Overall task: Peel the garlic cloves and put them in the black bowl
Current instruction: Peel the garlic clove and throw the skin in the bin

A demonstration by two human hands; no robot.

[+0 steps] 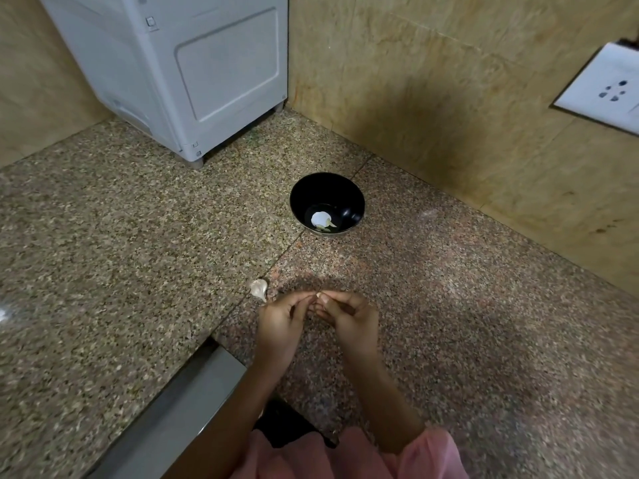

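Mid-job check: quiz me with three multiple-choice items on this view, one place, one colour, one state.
1. The bowl is: A black; B white; C green.
2. The loose garlic piece lies: A in the bowl; B on the counter beside the left hand; C in the right hand.
3. Both hands: A lie flat; B lift the bowl; C pinch a small clove.
Answers: A, its wall is black; B, it rests on granite by the left hand; C, both sets of fingertips meet on it.

With forearms stretched forward, the left hand and right hand meet, fingers curled, pinching a small pale bit between their fingertips.
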